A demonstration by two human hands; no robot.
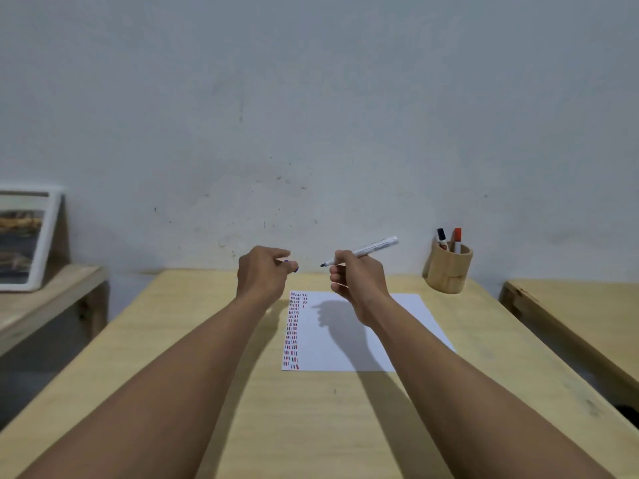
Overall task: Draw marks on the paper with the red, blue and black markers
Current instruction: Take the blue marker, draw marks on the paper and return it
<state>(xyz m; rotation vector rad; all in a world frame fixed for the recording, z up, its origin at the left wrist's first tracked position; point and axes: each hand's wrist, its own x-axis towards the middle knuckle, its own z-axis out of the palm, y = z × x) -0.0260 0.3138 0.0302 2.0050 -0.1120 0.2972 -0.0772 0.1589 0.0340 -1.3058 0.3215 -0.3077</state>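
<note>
Marker (363, 253) uncapped in right hand (358, 283), cap (292, 266) pinched in left hand (262, 274), above paper (349, 337).

- Light wood table (173, 340), runs up to the wall.
- White paper (349, 344) lies flat on it, right of center, with short red, blue and dark marks (294, 330) down its left edge.
- Wooden cup (448, 271) sits at the far right corner, well apart from the paper.
- Tiny dark speck (334, 391) just in front of the paper, could be a dent or ink.
</note>
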